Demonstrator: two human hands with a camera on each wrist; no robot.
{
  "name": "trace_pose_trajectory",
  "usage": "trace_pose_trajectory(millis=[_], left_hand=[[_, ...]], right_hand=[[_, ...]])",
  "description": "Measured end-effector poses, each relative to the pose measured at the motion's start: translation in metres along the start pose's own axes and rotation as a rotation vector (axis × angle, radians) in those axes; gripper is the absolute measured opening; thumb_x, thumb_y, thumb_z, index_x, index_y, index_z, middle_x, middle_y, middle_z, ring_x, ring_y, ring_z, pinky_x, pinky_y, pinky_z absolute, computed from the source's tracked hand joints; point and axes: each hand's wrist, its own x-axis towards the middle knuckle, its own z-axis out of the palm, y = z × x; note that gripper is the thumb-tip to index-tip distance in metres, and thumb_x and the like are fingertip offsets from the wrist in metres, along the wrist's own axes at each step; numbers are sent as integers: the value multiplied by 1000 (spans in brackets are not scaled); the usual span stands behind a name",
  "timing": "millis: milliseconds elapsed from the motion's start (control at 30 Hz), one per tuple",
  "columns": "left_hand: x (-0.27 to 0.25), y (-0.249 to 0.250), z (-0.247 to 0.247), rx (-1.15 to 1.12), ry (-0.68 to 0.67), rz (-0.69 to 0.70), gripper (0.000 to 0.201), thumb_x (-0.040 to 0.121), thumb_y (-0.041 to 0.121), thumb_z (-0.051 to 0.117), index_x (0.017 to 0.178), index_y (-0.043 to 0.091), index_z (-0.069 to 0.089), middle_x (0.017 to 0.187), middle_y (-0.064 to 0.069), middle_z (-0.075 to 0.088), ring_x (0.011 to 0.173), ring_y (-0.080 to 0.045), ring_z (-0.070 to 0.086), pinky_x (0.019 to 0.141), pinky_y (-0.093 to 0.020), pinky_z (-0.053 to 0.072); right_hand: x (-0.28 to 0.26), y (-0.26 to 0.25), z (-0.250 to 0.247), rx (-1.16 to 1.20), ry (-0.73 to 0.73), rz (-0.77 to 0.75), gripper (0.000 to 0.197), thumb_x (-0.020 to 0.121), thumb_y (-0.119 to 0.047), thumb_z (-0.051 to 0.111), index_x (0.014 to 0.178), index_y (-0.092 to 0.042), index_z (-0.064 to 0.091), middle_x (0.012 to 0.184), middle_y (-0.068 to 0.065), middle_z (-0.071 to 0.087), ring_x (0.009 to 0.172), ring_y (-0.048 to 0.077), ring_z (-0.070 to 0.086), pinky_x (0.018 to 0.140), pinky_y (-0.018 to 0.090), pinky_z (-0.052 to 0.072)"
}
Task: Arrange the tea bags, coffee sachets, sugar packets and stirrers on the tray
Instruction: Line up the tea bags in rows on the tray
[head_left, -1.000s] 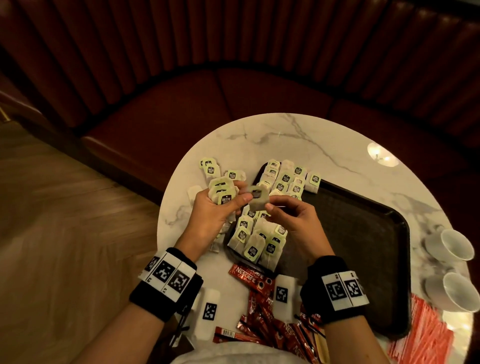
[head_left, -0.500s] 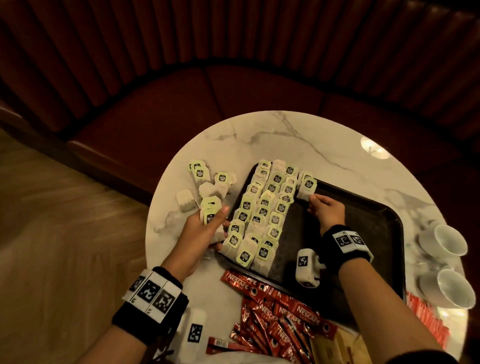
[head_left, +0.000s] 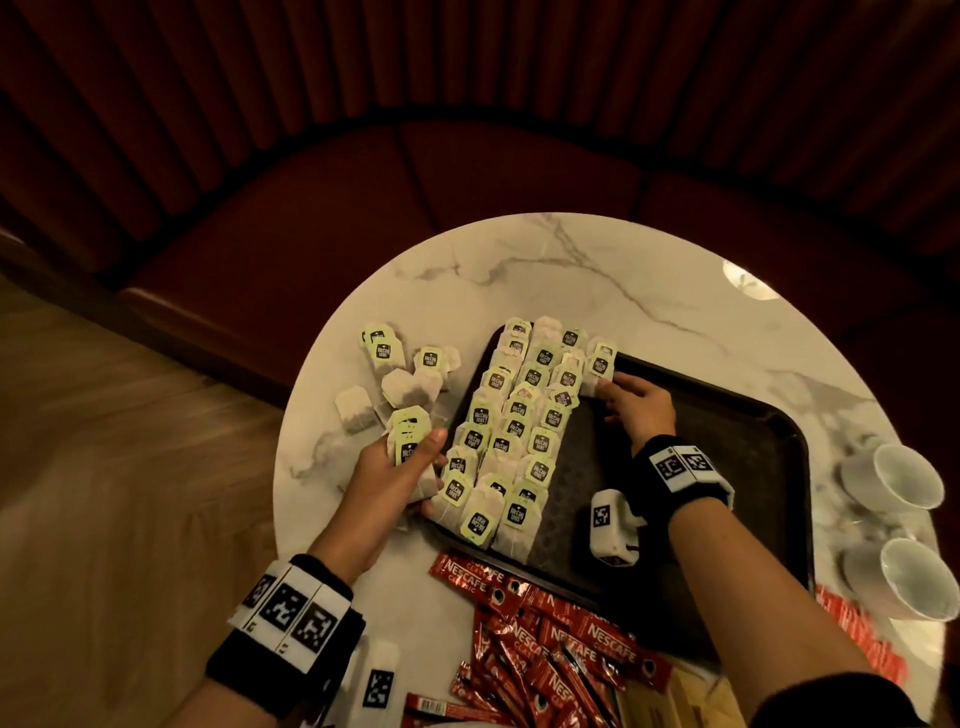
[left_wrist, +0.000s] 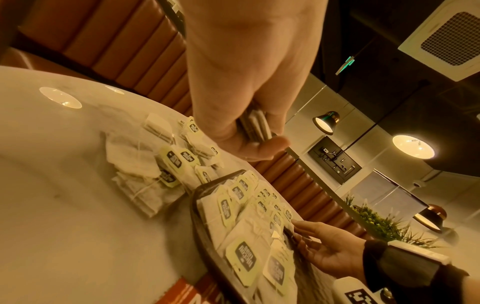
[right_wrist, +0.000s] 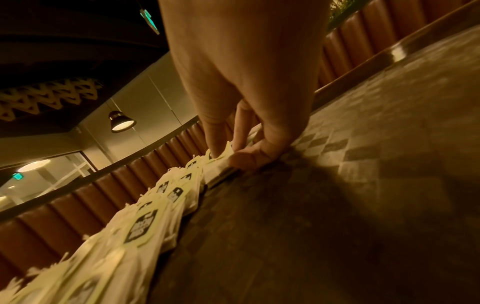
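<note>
A black tray (head_left: 727, 441) lies on a round marble table (head_left: 571, 270). Rows of tea bags (head_left: 519, 426) with green tags cover the tray's left part. My left hand (head_left: 410, 467) grips a stack of tea bags (head_left: 410, 441) beside the tray's left edge; the left wrist view shows the stack (left_wrist: 255, 125) clamped between thumb and fingers. My right hand (head_left: 608, 389) is at the far end of the tray. There it pinches a tea bag (right_wrist: 221, 156) at the end of the rightmost row. Loose tea bags (head_left: 400, 374) lie on the table left of the tray.
Red coffee sachets (head_left: 545, 639) are heaped at the table's near edge. More red packets (head_left: 857, 634) lie at the near right. Two white cups (head_left: 904, 478) stand at the right edge. A red booth seat (head_left: 415, 197) curves behind the table.
A second ago both hands met over the tray's near left part. My right hand has since moved to the tray's far end; my left hand sank beside the tray's left edge with its stack.
</note>
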Motion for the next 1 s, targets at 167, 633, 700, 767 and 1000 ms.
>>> trace_pose_trajectory(millis=[167, 633, 700, 767, 1000], left_hand=[[-2, 0, 1, 2, 4, -7, 19, 95, 26, 58, 96, 7, 63, 83, -6, 69, 53, -4, 64, 44, -17, 46], [-3, 7, -1, -100, -37, -37, 32, 87, 41, 60, 102, 13, 63, 86, -5, 69, 64, -14, 65, 49, -26, 51], [-3, 10, 3, -216, -79, -72, 33, 91, 39, 55, 105, 11, 64, 85, -8, 68, 67, -16, 66, 51, -27, 53], [-5, 13, 8, -308, -106, -77, 32, 99, 30, 45, 105, 6, 64, 82, -9, 65, 67, -13, 66, 54, -26, 56], [-8, 15, 18, -351, -117, 2, 37, 102, 34, 37, 104, 11, 66, 82, 0, 72, 86, -11, 70, 78, -26, 55]], right_hand=[[4, 3, -1, 0, -18, 10, 31, 87, -19, 74, 116, -12, 70, 99, 7, 71, 79, 16, 62, 68, 29, 50], [-39, -24, -12, -15, 94, -100, 39, 93, -18, 67, 130, -10, 57, 96, 1, 65, 81, 13, 63, 82, 34, 56], [-79, -39, -10, -19, 28, -195, 31, 96, -21, 62, 126, -16, 58, 101, 0, 65, 87, 13, 64, 81, 31, 55], [-124, -45, -1, -41, -156, -243, 26, 97, -25, 60, 123, -23, 60, 105, -4, 64, 92, 12, 63, 81, 29, 54], [-208, -43, 30, 55, -608, -131, 20, 94, -25, 64, 111, -14, 65, 103, 3, 70, 83, 11, 68, 70, 28, 58]])
